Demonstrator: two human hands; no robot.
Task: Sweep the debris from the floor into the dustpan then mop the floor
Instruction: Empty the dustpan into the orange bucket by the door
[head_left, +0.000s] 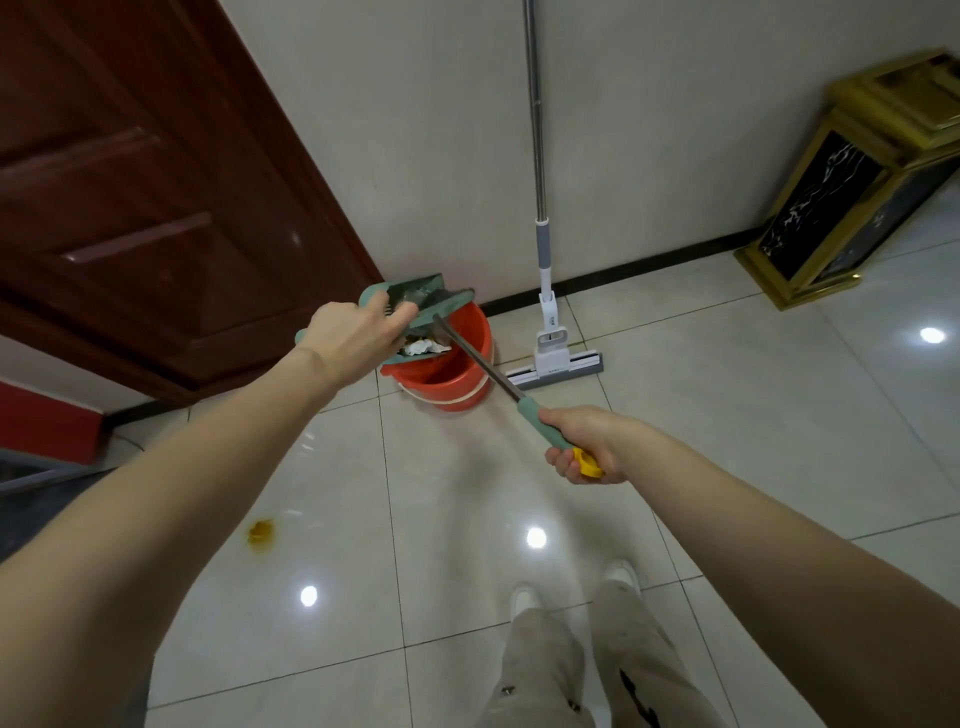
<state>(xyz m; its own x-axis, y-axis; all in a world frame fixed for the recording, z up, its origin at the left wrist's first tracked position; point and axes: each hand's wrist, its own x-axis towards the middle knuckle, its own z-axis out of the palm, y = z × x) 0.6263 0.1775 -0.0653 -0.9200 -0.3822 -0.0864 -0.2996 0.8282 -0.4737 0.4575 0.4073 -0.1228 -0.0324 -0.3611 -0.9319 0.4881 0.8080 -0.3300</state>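
Observation:
My left hand (358, 332) grips the green dustpan (415, 301) and holds it tilted over the orange bucket (457, 374). White crumpled debris (426, 345) lies at the dustpan's lower lip, above the bucket's opening. My right hand (584, 444) grips the green and yellow handle end of the broom (483, 369), whose metal shaft runs up-left to the brush head at the dustpan. A sponge mop (553, 358) leans upright against the wall, right of the bucket, with its head on the floor. An orange-brown stain (260, 530) marks the glossy floor tile at lower left.
A dark red wooden door (156, 182) fills the upper left. A gold and black bin (857, 192) stands at the right against the wall. My feet in white shoes (571, 587) stand on the white tiles (727, 415) below the hands.

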